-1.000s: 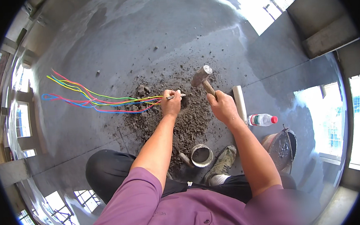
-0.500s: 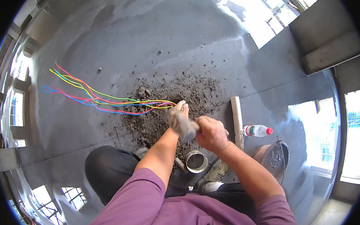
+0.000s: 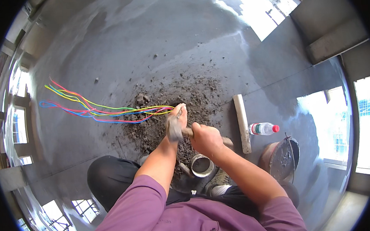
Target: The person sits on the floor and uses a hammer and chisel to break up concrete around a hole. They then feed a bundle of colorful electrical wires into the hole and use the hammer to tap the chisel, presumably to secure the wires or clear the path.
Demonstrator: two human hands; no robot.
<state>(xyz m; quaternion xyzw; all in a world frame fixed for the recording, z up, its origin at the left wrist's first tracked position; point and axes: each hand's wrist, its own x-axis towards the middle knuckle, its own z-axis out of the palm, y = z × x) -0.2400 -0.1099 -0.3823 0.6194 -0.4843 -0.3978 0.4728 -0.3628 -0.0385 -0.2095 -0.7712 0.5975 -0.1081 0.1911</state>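
Observation:
My right hand (image 3: 207, 140) is closed round the wooden handle of a hammer (image 3: 174, 129). The hammer's head, slightly blurred, hangs over my left wrist and covers part of it. Beyond the head, my left hand (image 3: 181, 111) is closed low over a patch of broken rubble (image 3: 200, 89); what its fingers grip is hidden. A bundle of red, yellow, green and blue electrical wires (image 3: 108, 114) stretches from beside my left fingers out across the floor to the left.
A short curved pipe piece (image 3: 202, 165) stands near my shoe. To the right lie a pale length of pipe (image 3: 242, 124) and a clear plastic bottle (image 3: 263, 129) with a red cap. A dirty bucket (image 3: 273, 156) stands nearer me. Lumps of debris (image 3: 142, 99) lie beside the wires.
The hammer and my right hand have swung left, bringing the head over my left wrist. My left hand stays at the rubble by the wires. The whole view has shifted slightly.

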